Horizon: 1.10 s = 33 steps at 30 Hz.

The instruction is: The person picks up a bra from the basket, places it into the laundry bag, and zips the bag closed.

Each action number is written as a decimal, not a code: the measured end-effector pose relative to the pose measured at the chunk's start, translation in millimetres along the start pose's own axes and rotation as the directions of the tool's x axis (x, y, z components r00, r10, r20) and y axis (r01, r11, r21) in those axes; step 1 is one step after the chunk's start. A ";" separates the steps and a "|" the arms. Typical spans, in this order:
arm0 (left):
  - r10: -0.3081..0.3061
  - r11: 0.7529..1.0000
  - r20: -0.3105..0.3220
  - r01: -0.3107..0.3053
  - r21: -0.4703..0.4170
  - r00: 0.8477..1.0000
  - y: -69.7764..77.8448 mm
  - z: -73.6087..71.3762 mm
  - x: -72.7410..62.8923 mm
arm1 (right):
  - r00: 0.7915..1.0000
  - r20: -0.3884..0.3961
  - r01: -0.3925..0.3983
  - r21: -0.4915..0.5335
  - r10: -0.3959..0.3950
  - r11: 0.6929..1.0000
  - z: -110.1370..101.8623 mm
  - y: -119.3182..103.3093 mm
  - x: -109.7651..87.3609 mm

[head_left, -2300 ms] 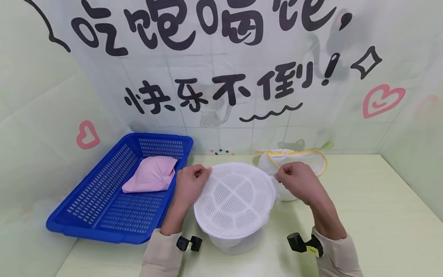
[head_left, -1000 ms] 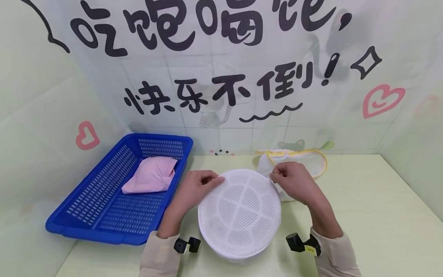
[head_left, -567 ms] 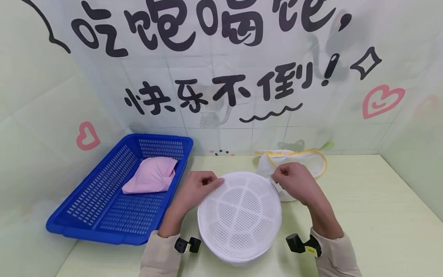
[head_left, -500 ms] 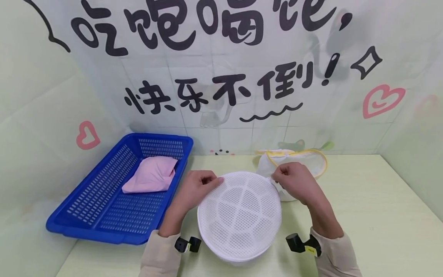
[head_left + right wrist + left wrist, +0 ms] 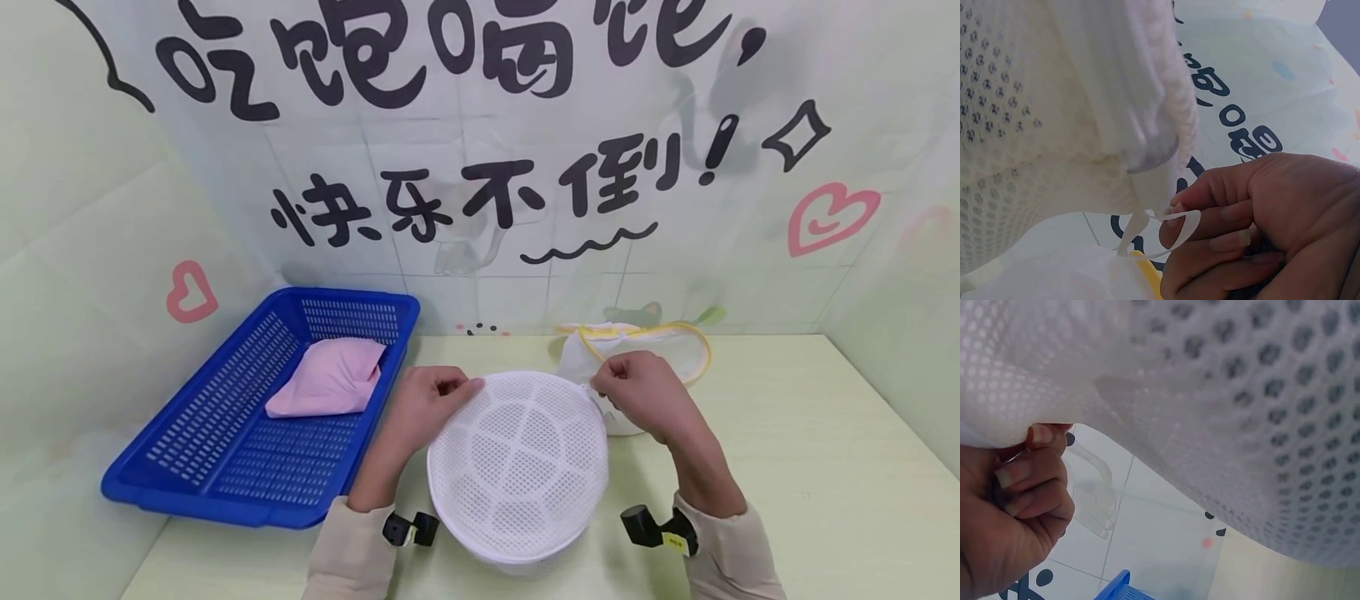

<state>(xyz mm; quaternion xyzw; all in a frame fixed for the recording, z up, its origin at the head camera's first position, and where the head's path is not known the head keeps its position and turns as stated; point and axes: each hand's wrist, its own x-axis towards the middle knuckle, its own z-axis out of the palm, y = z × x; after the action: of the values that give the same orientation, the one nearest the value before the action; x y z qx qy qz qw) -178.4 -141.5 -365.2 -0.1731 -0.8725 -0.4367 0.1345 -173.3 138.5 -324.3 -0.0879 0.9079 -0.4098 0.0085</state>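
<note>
A round white mesh laundry bag (image 5: 517,467) is held up over the table, its circular end facing the head camera. At its upper left edge my left hand (image 5: 431,408) pinches the mesh between thumb and curled fingers. My right hand (image 5: 641,392) pinches the upper right edge. In the right wrist view, a white zipper (image 5: 1129,81) runs down the bag's side to the right fingertips (image 5: 1175,209). A thin white loop (image 5: 1191,228) hangs beside those fingers. The left wrist view shows the bag's rim (image 5: 1166,481) curving away from the left hand.
To the left, a blue slotted basket (image 5: 180,508) holds a folded pink cloth item (image 5: 330,379). Behind my right hand stands a white bag with yellow trim (image 5: 686,333). A printed wall sheet (image 5: 510,275) closes off the back of the table (image 5: 810,467).
Over about two seconds, the mesh bag's round end has swung rightward and tilted more toward the head camera. My left hand has shifted slightly right along the edge. The last half second shows little movement.
</note>
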 end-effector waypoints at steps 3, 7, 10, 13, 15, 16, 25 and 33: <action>0.004 1.000 -0.033 -0.004 0.002 0.999 -0.7 0.0 0.1 | 1.000 -0.001 0.004 -0.003 -0.004 1.000 -1.0 -0.5 -0.7; -0.014 1.000 -0.083 0.015 0.004 0.996 -2.0 -0.3 -0.1 | 1.000 -0.001 0.004 0.001 -0.004 1.000 -2.9 -1.3 -1.7; -0.033 0.999 -0.089 0.033 0.002 0.995 -2.9 0.0 0.1 | 1.000 0.003 -0.003 0.008 0.003 1.000 -3.5 -1.8 -1.8; -0.037 0.999 -0.093 0.037 -0.001 0.995 -2.3 0.4 0.7 | 1.000 -0.002 0.000 0.010 0.000 1.000 -4.2 -2.6 -1.7; -0.036 0.999 -0.102 0.036 -0.003 0.994 -1.9 0.6 1.1 | 1.000 -0.007 0.005 0.010 -0.005 1.000 -4.7 -3.1 -1.7; -0.036 0.999 -0.105 0.035 -0.004 0.994 -2.0 0.8 1.3 | 1.000 -0.009 0.008 0.011 -0.008 1.000 -4.9 -3.3 -1.8; -0.034 0.999 -0.139 0.032 -0.018 0.990 -3.0 1.5 1.0 | 1.000 -0.010 -0.005 0.019 0.006 1.000 -3.9 -1.1 -1.5; -0.038 0.999 -0.168 0.034 -0.026 0.985 -2.6 2.4 0.7 | 1.000 -0.005 -0.015 0.015 0.015 1.000 -4.7 -1.0 -2.6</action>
<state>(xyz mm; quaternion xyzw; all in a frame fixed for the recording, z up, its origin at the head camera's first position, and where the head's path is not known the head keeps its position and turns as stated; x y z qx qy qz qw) -180.3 -140.9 -368.1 -0.1211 -0.8558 -0.4624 0.1979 -171.0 141.7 -320.5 -0.0798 0.9054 -0.4169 0.0098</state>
